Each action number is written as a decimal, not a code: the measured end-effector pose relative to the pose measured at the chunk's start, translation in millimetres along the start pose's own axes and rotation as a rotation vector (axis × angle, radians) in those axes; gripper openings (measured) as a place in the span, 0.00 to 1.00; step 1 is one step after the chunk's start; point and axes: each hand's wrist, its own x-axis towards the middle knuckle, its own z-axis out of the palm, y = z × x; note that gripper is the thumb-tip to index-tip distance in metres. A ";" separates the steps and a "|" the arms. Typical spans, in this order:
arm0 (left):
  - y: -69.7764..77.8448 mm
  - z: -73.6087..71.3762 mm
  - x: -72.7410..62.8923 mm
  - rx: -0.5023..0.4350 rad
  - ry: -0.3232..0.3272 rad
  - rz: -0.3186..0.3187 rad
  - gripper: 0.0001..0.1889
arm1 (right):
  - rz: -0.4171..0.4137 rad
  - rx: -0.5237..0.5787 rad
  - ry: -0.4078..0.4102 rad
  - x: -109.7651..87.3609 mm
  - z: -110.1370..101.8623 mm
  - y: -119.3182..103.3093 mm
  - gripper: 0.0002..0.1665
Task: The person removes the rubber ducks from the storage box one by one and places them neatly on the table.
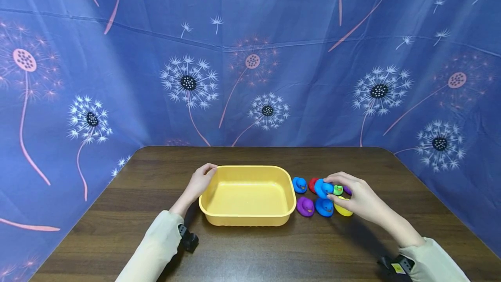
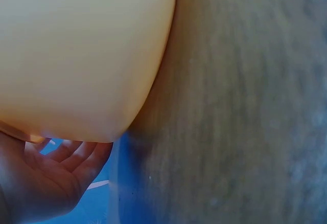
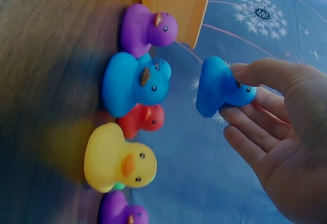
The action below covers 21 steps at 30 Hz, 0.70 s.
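Note:
My right hand pinches a blue rubber duck between thumb and fingers. It is lifted above the other ducks, and in the right wrist view it hangs clear of them. At the far left corner of a yellow plastic basin, my left hand grips the rim. In the left wrist view the fingers lie along the basin's outer wall, their tips partly hidden. No ducks show inside the basin. Below the held duck stand another blue duck and a yellow duck.
Right beside the basin stand a blue duck and a purple duck. Partly covered by my right hand and its duck are a red duck, a green duck and another purple duck. A blue dandelion-print cloth hangs behind the wooden table.

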 end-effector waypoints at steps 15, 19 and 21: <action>-0.2 -1.1 -0.2 0.017 -0.010 -0.003 0.15 | 0.028 -0.049 0.012 -17.3 -12.7 13.1 0.27; 0.0 -0.9 -0.3 0.020 -0.008 0.000 0.15 | 0.029 -0.083 0.017 -21.5 -16.1 16.1 0.28; 0.4 -0.8 -0.4 0.020 -0.007 0.002 0.15 | 0.034 -0.093 0.017 -23.8 -18.0 17.2 0.28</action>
